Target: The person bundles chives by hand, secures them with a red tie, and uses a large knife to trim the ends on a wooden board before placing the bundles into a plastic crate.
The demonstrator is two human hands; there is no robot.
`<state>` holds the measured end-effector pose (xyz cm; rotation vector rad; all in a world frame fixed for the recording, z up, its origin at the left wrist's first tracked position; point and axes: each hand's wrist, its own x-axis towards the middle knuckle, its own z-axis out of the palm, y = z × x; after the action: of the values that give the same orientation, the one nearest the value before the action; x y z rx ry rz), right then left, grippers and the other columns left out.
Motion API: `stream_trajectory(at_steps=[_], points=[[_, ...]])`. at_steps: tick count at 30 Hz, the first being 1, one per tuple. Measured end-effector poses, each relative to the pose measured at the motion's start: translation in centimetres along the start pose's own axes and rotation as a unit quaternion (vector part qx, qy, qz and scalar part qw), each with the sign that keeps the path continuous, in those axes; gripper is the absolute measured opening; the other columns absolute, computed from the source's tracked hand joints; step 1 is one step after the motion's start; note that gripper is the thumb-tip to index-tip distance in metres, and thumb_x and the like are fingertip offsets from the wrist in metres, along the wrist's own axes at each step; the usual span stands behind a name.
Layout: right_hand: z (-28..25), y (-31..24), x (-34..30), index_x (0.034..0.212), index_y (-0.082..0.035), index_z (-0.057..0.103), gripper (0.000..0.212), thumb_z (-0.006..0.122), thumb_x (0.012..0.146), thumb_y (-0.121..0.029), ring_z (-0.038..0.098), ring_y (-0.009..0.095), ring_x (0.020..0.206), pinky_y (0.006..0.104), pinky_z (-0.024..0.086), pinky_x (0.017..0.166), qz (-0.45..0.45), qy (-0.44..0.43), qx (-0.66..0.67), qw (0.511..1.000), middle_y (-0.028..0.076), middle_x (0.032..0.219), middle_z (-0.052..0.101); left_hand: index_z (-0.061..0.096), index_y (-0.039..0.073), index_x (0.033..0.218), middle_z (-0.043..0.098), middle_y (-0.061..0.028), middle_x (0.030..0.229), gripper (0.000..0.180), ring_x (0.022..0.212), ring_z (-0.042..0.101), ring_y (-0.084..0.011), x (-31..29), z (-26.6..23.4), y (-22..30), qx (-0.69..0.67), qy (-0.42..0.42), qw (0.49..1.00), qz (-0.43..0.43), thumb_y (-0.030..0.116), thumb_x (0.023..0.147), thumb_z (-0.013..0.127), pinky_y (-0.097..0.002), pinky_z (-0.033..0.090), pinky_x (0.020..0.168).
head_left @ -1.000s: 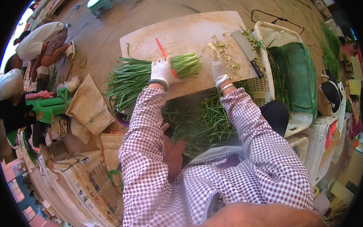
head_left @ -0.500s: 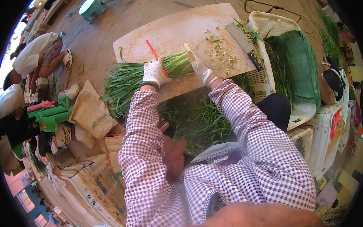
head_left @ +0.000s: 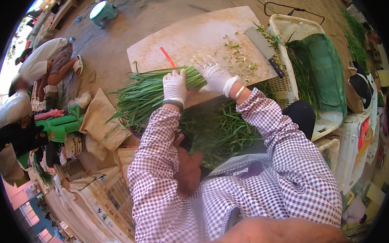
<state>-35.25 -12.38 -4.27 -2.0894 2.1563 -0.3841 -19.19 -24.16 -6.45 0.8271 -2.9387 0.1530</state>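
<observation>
A bunch of long green chives (head_left: pixel 144 87) lies across the near left of a pale cutting board (head_left: pixel 183 38), leaves pointing left. My left hand (head_left: pixel 175 85), in a white glove, is closed over the middle of the bunch. At the pale stem ends, my gloved right hand (head_left: pixel 215 75) rests with fingers spread and thumb apart. A red strip (head_left: pixel 168 57) sticks out from the bunch beyond my left hand; the rest of it is hidden. The cleaver (head_left: pixel 260 42) with a black handle lies on the board's right side, near chopped stem bits (head_left: pixel 239 55).
Loose chives (head_left: pixel 220 129) are heaped below the board. A white plastic crate (head_left: pixel 281 26) with green netting (head_left: pixel 323 70) stands at the right. To the left are a sack (head_left: pixel 103 120) and a bent-over person (head_left: pixel 46 60); a stool (head_left: pixel 102 12) stands farther off.
My right hand has turned from lying flat against the stem ends to spreading over them. My left hand stays on the bunch. The whole view has shifted slightly.
</observation>
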Motion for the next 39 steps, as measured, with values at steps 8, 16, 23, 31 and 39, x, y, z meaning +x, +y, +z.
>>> stream_trajectory(at_steps=[8,16,23,31,39], points=[[1.2,1.9,5.6,0.137,-0.004,0.042,0.094,0.087,0.06,-0.033,0.053,0.032,0.122,0.042,0.039,0.105,-0.003,-0.116,0.004,0.993,0.019,0.13,0.056,0.038,0.01,0.144,0.041,-0.023,0.141,0.107,0.124,0.045,-0.0382,2.2,-1.4,-1.3,-0.1,-0.114,0.986,-0.074,0.036,0.053,0.088,-0.0419,0.041,0.103],[3.5,2.7,5.4,0.101,-0.008,0.062,0.027,0.066,0.076,-0.019,0.066,0.032,0.093,0.0419,0.052,0.081,-0.029,-0.042,-0.041,0.998,0.016,0.096,0.067,0.037,0.011,0.143,0.041,-0.0156,0.147,0.104,0.141,0.032,-0.0296,3.3,-1.6,-2.3,-0.127,-0.227,0.965,-0.043,0.044,0.057,0.086,-0.0565,0.022,0.114],[-4.3,-0.1,8.8,0.126,0.0,0.057,0.06,0.07,0.084,-0.041,0.061,0.036,0.111,0.0391,0.047,0.096,-0.03,-0.311,0.035,0.949,0.021,0.118,0.064,0.051,0.011,0.123,0.059,-0.0161,0.116,0.082,0.112,0.058,-0.0308,1.9,0.5,-2.5,-0.104,-0.167,0.979,-0.058,0.042,0.056,0.087,-0.0454,0.041,0.097],[6.7,-0.5,17.3,0.132,-0.001,0.052,0.056,0.075,0.083,-0.014,0.059,0.031,0.114,0.0388,0.048,0.095,0.228,-0.064,0.439,0.867,0.024,0.124,0.06,0.056,0.005,0.11,0.064,-0.0165,0.1,0.053,0.092,0.064,-0.0327,1.4,-0.2,-2.1,-0.106,-0.107,0.988,-0.029,0.03,0.07,0.079,-0.0442,0.049,0.08],[11.4,5.1,20.0,0.105,-0.003,0.071,0.032,0.075,0.082,-0.025,0.065,0.02,0.076,0.0339,0.052,0.074,0.223,-0.025,0.376,0.899,0.01,0.087,0.072,0.053,0.002,0.116,0.064,-0.0175,0.104,0.066,0.1,0.062,-0.0326,1.6,-2.0,-1.3,-0.138,-0.127,0.981,-0.044,0.036,0.067,0.082,-0.0464,0.045,0.092]])
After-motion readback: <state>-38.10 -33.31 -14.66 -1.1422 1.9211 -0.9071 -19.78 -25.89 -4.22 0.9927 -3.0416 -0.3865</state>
